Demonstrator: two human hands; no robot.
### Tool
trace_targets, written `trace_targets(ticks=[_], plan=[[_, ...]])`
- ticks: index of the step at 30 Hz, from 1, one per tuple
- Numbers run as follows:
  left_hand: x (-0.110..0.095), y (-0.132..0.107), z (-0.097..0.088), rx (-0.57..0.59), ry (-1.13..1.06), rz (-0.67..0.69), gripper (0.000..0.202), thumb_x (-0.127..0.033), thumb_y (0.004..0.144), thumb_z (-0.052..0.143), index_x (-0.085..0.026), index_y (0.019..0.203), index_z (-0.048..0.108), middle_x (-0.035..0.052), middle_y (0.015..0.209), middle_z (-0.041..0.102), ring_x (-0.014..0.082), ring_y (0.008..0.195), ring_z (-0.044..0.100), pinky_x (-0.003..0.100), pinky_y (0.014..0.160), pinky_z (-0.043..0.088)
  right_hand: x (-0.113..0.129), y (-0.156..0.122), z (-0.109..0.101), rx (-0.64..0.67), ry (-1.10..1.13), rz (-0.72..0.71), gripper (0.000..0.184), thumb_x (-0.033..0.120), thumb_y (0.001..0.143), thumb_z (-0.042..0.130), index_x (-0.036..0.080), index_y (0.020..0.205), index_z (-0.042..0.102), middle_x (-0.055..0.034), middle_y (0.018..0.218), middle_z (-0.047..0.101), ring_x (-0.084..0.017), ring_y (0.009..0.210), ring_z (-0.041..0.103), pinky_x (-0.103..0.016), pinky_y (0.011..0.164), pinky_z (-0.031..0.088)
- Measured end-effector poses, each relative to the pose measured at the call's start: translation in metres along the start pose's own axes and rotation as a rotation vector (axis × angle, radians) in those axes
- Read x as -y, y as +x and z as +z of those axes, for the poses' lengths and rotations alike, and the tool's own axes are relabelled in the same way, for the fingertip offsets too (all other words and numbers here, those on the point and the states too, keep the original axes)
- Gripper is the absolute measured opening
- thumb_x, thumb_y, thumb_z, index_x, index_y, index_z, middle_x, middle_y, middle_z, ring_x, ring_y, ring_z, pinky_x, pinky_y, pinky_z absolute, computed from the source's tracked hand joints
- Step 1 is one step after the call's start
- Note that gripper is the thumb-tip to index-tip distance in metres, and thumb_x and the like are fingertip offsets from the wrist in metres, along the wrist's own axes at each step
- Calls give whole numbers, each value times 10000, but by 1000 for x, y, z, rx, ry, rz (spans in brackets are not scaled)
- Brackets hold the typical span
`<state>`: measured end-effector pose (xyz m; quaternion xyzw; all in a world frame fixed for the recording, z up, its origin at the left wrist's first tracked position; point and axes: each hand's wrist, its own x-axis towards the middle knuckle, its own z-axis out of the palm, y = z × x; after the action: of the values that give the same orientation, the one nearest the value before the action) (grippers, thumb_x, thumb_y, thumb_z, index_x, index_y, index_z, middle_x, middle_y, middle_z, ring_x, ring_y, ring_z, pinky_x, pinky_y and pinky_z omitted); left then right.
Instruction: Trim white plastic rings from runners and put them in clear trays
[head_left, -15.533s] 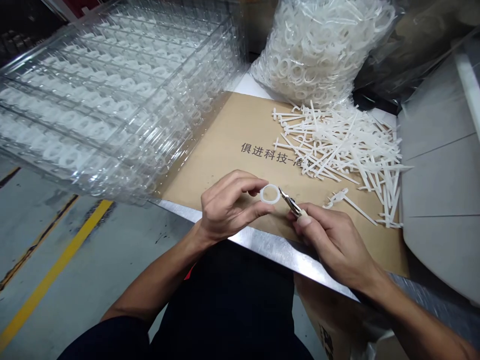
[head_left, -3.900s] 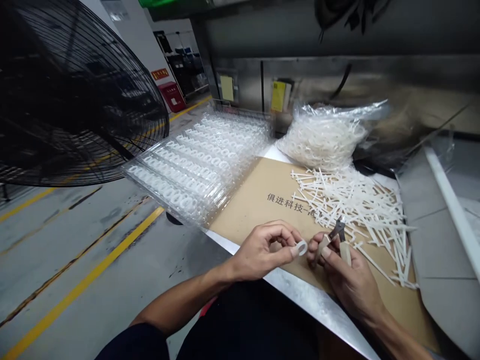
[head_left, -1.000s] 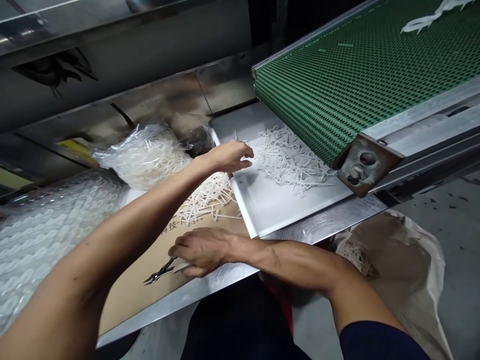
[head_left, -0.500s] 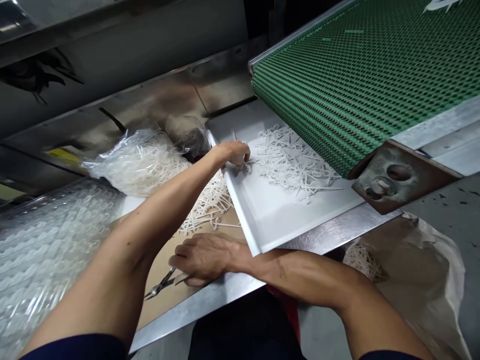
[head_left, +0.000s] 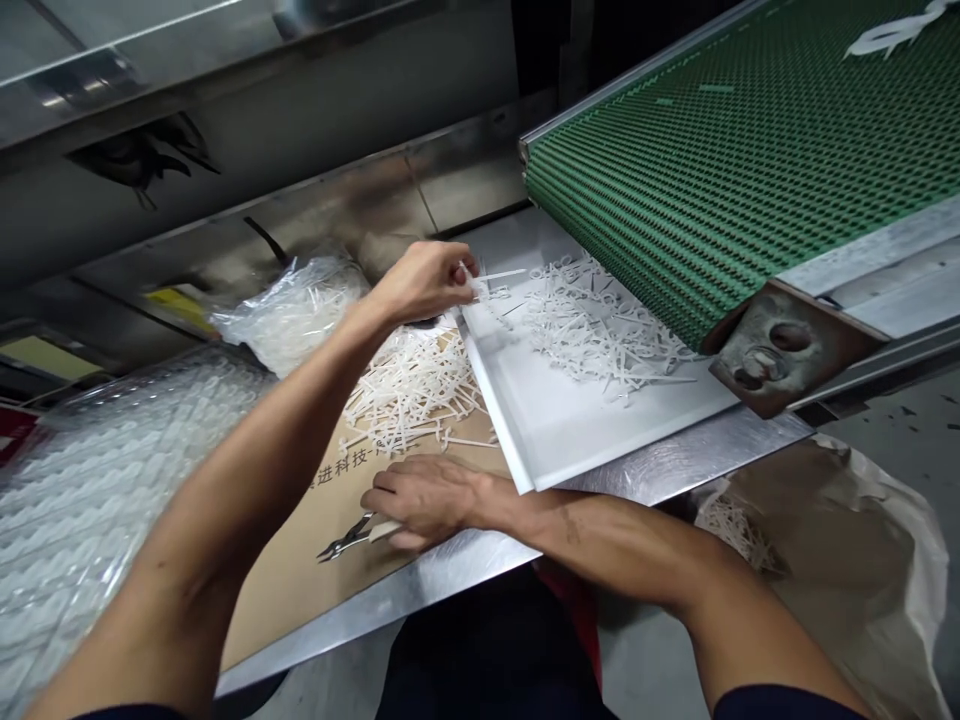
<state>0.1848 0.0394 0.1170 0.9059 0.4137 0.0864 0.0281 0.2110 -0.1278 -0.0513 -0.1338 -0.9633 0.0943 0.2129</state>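
My left hand [head_left: 439,275] is closed over the left wall of the white tray [head_left: 499,415], pinching small white plastic pieces [head_left: 491,278] with thin stems. A larger heap of similar pieces [head_left: 592,325] lies in the tray. Beside the tray, a pile of cream-white pieces [head_left: 416,390] is spread on the cardboard [head_left: 292,570]. My right hand [head_left: 427,500] rests low over the cardboard near the bench edge, curled around a pair of pliers [head_left: 345,540]. Their metal jaws point left; the grips are mostly hidden beneath the hand.
A green conveyor belt [head_left: 720,160] slopes over the tray, its rusty end bracket [head_left: 780,345] at the right. Clear plastic bags of pieces [head_left: 292,305] sit behind the pile. Bagged clear parts [head_left: 127,500] fill the left. A large paper sack [head_left: 840,560] stands below the bench.
My left hand has lifted up and left from the tray floor with white pieces in its fingers. My right hand stays around the pliers. The whole view has shifted slightly.
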Motion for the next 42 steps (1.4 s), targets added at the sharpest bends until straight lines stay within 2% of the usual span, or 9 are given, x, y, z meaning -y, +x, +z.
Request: trace_targets(ticks=[3,6,11,15,19,23,29,36,42], plan=[[14,-59,-9,-62,-63,-85,229,-313,912,658,-179,1094,696,-13,886,694,126,739,589,253,657,434,3,-1,0,12,1,-7,275,371,979,640,136,1119,613,-133,1063,709,-283,950,688,-416,831,555],[36,-137,2,-123,-167,-199,250,-395,906,666,-236,1097,697,-6,916,695,168,773,611,290,670,457,5,-1,0,13,5,-8,257,343,955,660,132,1095,621,-133,1029,718,-292,935,693,-414,809,557],[66,-277,52,-131,-233,-448,390,-512,913,670,-234,1187,673,20,1023,714,185,852,644,293,728,482,3,-2,-1,-23,18,-17,219,307,951,633,141,1093,614,-141,1079,721,-279,997,673,-413,909,545],[60,-344,93,-156,-307,-562,379,-511,946,630,-218,1181,682,58,1121,739,218,934,677,326,838,533,-1,-4,0,-50,37,-8,243,278,920,653,157,1125,607,-135,1094,723,-274,987,659,-409,910,541],[44,-361,112,-241,-325,-559,322,-465,966,610,-230,1171,689,77,1185,726,263,1112,682,409,1014,542,-6,-6,3,-86,70,9,306,246,884,661,159,1171,601,-136,1083,719,-276,970,653,-398,883,538],[39,-368,117,-248,-258,-543,314,-419,992,567,-281,1239,704,81,1322,667,281,1284,617,468,1157,486,-11,-8,2,-123,101,28,293,201,874,626,163,1163,604,-135,1047,711,-275,931,638,-396,856,536],[32,-383,114,-205,-233,-529,430,-469,997,584,-313,1394,639,79,1442,615,293,1372,566,476,1199,451,-15,-9,5,-141,130,51,279,162,853,596,191,1131,601,-104,968,696,-263,866,618,-378,791,528],[26,-382,122,-195,-149,-584,585,-567,910,698,-287,1404,556,100,1477,593,328,1409,528,509,1186,429,-19,-10,5,-134,149,57,349,140,854,582,182,1200,583,-126,1018,714,-279,917,650,-410,845,561],[28,-386,132,-234,-116,-574,620,-464,988,607,-226,1532,427,136,1558,541,305,1488,468,497,1257,373,-19,-11,1,-124,147,72,361,151,876,584,194,1234,576,-124,1054,711,-276,927,666,-408,844,573]])
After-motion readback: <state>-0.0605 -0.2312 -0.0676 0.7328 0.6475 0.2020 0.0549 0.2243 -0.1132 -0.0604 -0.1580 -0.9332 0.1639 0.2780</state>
